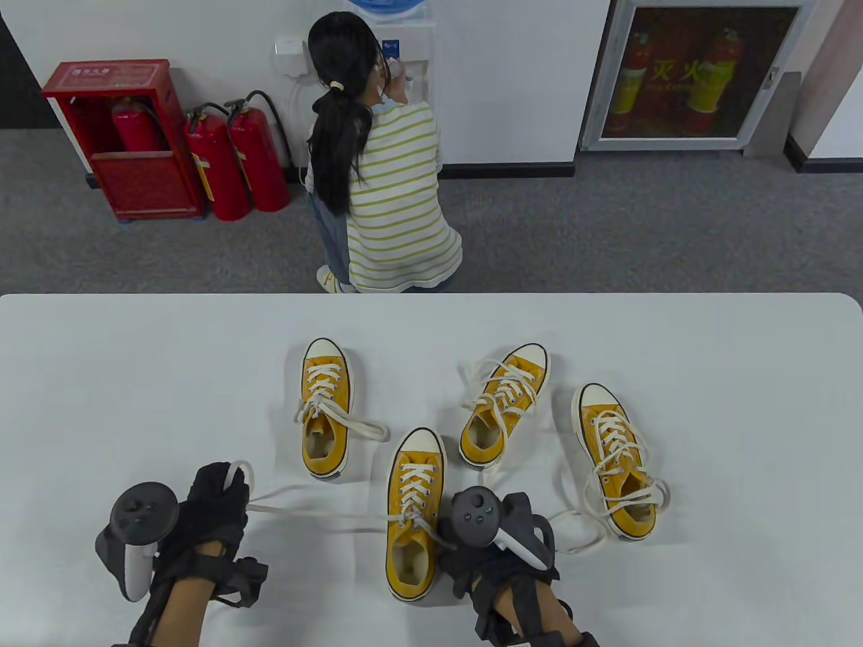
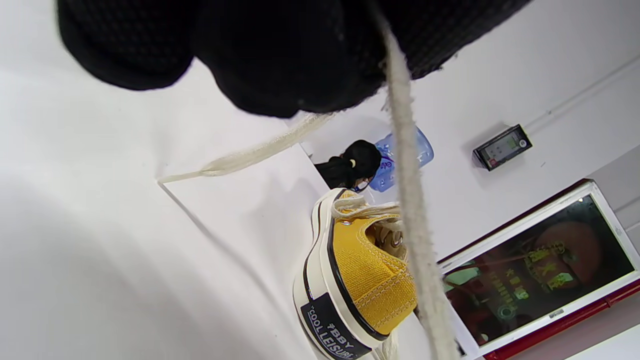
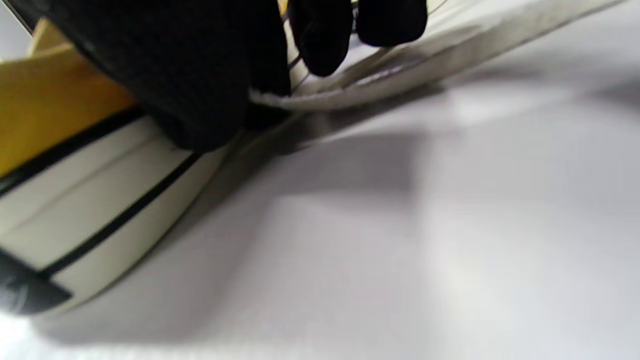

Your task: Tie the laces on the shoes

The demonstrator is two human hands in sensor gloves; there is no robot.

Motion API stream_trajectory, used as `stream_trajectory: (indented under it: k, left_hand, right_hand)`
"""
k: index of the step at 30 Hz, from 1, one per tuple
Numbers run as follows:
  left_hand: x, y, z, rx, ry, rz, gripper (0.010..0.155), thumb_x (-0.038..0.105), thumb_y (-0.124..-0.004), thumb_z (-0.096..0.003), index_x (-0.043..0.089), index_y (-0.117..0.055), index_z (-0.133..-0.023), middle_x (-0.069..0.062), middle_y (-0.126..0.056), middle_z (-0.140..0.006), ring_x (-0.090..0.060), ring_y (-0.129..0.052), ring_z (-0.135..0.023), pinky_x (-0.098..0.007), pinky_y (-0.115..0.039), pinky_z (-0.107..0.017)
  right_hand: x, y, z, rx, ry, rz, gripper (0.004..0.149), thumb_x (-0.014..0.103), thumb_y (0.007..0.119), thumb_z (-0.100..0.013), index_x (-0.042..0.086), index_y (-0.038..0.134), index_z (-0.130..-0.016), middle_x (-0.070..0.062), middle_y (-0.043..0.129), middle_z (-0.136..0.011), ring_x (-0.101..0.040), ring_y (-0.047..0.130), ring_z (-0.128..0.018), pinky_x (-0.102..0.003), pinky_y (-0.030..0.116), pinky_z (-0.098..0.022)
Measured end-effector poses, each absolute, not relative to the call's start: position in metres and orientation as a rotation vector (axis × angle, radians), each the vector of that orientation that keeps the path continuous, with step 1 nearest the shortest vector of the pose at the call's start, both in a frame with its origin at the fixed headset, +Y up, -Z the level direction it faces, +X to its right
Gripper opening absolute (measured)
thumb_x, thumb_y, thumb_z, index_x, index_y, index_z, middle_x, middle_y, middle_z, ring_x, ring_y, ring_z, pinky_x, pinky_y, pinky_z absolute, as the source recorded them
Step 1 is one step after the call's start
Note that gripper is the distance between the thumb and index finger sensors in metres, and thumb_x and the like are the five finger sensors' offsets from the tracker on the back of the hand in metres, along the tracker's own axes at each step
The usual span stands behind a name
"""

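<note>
Counter: white flat counter (image 1: 135,377) carrying four yellow canvas low-top sneakers with cream rubber toe caps and cream flat laces.
Near-centre sneaker: yellow canvas sneaker (image 1: 412,512) stands upright, toe away from the person, between the two hands; its lace ends are pulled out to either side.
Left hand: black-gloved left hand (image 1: 212,502) with a grey tracker on its back is clenched round the left cream lace end (image 1: 317,513), which runs taut across the counter from the sneaker's eyelets to the fist; a loop of lace shows above the knuckles. The left wrist view confirms the lace (image 2: 415,225) passing out of the closed fingers.
Right hand: black-gloved right hand (image 1: 499,532) lies just beside the sneaker's right side, low on the counter. The right wrist view shows its fingertips (image 3: 320,40) pinching the other cream lace end (image 3: 360,90) against the sole edge.
Other sneakers: far-left sneaker (image 1: 326,408), laces loose; far-centre sneaker (image 1: 504,404), tilted; right sneaker (image 1: 615,458), laces trailing in loops.
Background: person in a striped top (image 1: 388,195) crouching at a water dispenser; red fire extinguishers (image 1: 236,162) beside a red cabinet (image 1: 125,141).
</note>
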State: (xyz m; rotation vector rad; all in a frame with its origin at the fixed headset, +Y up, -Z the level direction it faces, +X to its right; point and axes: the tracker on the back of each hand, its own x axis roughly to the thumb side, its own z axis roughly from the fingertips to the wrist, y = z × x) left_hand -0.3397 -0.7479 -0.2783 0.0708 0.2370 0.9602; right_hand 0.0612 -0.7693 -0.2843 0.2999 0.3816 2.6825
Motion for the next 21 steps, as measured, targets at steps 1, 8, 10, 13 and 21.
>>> stream_trajectory:
  k: [1, 8, 10, 13, 21]
  left_hand:
    - [-0.339, -0.748, -0.278, 0.07, 0.238, 0.965, 0.042, 0.038, -0.077, -0.0475, 0.029, -0.069, -0.087, 0.0, -0.096, -0.068, -0.016, -0.101, -0.029, -0.053, -0.084, -0.044]
    - [-0.341, -0.749, -0.278, 0.072, 0.257, 0.969, 0.042, 0.038, -0.077, -0.0476, 0.029, -0.068, -0.087, 0.001, -0.096, -0.067, -0.016, -0.1, -0.028, -0.053, -0.084, -0.044]
    - [-0.341, -0.749, -0.278, 0.067, 0.257, 0.977, 0.042, 0.038, -0.077, -0.0476, 0.029, -0.068, -0.087, 0.001, -0.096, -0.067, -0.016, -0.1, -0.028, -0.053, -0.084, -0.044]
    - [-0.34, -0.749, -0.278, 0.065, 0.26, 0.98, 0.042, 0.038, -0.077, -0.0475, 0.029, -0.068, -0.087, 0.001, -0.096, -0.067, -0.016, -0.1, -0.028, -0.053, -0.085, -0.044]
    - [-0.337, -0.747, -0.279, 0.068, 0.244, 0.958, 0.042, 0.038, -0.077, -0.0475, 0.029, -0.068, -0.087, 0.001, -0.096, -0.067, -0.016, -0.1, -0.028, -0.053, -0.084, -0.044]
  right_hand:
    - [0.064, -0.769, -0.285, 0.286, 0.367, 2.656, 0.043, 0.035, 0.09, -0.041, 0.023, 0.092, -0.082, -0.007, 0.055, -0.109, -0.042, 0.051, -0.102, -0.07, 0.03, -0.071]
    - [0.096, -0.752, -0.287, 0.204, 0.398, 2.371, 0.043, 0.039, 0.088, -0.041, 0.015, 0.092, -0.077, -0.011, 0.063, -0.105, -0.043, 0.058, -0.099, -0.071, 0.033, -0.07]
    - [0.105, -0.744, -0.287, 0.206, 0.401, 2.265, 0.043, 0.042, 0.088, -0.041, 0.015, 0.093, -0.074, -0.01, 0.067, -0.103, -0.043, 0.062, -0.098, -0.071, 0.035, -0.07]
    - [0.112, -0.732, -0.288, 0.236, 0.377, 2.091, 0.042, 0.047, 0.089, -0.04, 0.016, 0.096, -0.068, -0.009, 0.074, -0.099, -0.042, 0.069, -0.095, -0.071, 0.041, -0.069]
    - [0.093, -0.717, -0.302, 0.313, 0.396, 1.761, 0.045, 0.053, 0.09, -0.038, 0.014, 0.098, -0.059, -0.006, 0.081, -0.096, -0.039, 0.072, -0.097, -0.071, 0.043, -0.069]
